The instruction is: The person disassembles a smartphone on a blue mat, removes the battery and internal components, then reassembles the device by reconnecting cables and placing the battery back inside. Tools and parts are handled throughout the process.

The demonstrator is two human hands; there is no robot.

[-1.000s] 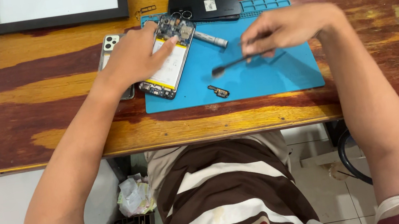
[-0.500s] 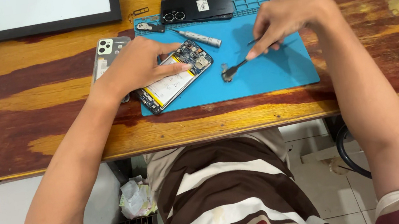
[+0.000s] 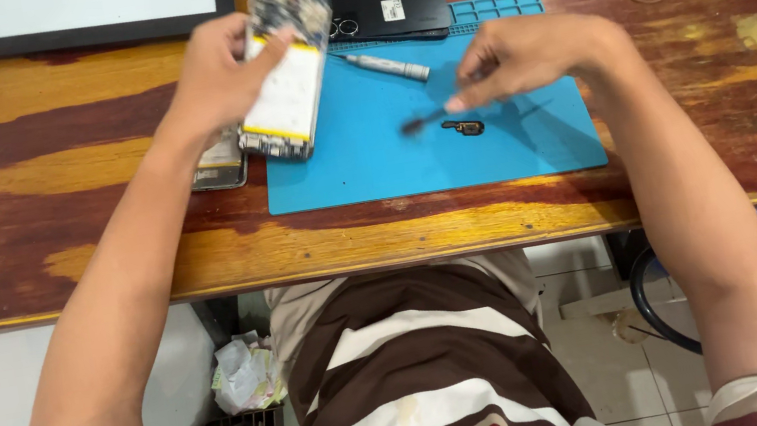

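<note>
Left hand [image 3: 220,76] is gripping an opened phone [image 3: 286,76] — tilted above the blue mat [image 3: 490,150].
Right hand [image 3: 525,53] fingers are pinching a thin tool [image 3: 425,119] — best kept steady near the small part [image 3: 463,127].

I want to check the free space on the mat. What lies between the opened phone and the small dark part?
In the head view, between the phone and the part lies only bare blue mat; the tool tip hovers near that gap.
</note>
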